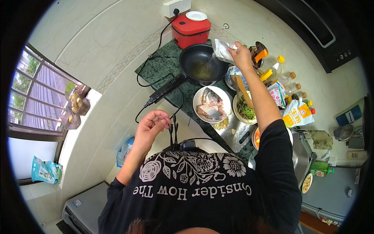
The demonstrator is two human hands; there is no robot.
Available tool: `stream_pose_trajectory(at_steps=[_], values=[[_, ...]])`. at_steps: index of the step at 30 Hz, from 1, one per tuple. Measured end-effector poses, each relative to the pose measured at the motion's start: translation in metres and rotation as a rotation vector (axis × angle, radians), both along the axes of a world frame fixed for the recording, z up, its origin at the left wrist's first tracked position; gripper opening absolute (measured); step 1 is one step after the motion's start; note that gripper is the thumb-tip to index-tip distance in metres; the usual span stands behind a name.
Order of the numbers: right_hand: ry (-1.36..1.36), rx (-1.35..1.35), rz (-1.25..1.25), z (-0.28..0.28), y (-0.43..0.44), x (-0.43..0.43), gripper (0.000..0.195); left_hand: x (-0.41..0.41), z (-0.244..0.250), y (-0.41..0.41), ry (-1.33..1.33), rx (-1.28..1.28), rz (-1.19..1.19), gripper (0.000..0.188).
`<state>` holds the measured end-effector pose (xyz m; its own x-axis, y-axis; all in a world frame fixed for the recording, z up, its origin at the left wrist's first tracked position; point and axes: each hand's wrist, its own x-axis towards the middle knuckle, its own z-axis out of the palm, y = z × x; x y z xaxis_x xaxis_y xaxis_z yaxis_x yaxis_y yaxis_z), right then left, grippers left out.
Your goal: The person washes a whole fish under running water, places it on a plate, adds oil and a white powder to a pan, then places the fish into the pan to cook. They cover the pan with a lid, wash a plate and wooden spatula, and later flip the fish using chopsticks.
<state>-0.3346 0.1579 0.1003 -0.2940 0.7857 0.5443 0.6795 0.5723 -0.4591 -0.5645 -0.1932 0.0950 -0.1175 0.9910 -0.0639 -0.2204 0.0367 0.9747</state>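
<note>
My right hand [243, 57] grips a white plastic bag [223, 50], tilted over the rim of a black electric frying pan [190, 63]. A fine pale stream runs from the bag's mouth into the pan, where a shallow yellowish liquid lies. The pan's black handle [168, 89] points towards me, with a power cord at its end. Raised near that handle is my left hand [152, 125], its fingers curled in against the thumb; I see nothing in it. Just this side of the pan, a white bowl [195, 101] holds cut fish pieces with a fish head [211, 96].
A bowl of cut greens [245, 109] has a wooden spatula [242, 89] and tongs across it. Sliced ginger [221, 124] lies by a metal board [233, 137]. Several bottles [282, 73] and a starch bag [298, 112] line the wall. Behind the pan stands a red rice cooker [191, 32].
</note>
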Motion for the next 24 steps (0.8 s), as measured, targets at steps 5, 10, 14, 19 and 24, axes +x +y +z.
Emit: stream_pose_trajectory(at_steps=[5, 10, 14, 19, 24], values=[[0.045, 0.088, 0.002, -0.008, 0.004, 0.0, 0.027, -0.002, 0.001, 0.004, -0.015, 0.008, -0.007, 0.014], [0.002, 0.018, 0.002, -0.007, 0.001, -0.003, 0.027, -0.001, 0.005, 0.011, -0.002, -0.015, 0.0, 0.012], [0.055, 0.079, -0.021, -0.013, 0.003, -0.007, 0.028, -0.003, 0.004, 0.017, 0.002, -0.008, -0.017, 0.012], [0.005, -0.005, -0.009, -0.013, 0.002, -0.012, 0.026, -0.01, -0.001, 0.022, -0.012, -0.01, -0.051, 0.013], [0.031, -0.033, -0.023, -0.017, 0.002, -0.018, 0.026, -0.013, 0.003, 0.025, 0.006, -0.029, -0.06, 0.013]])
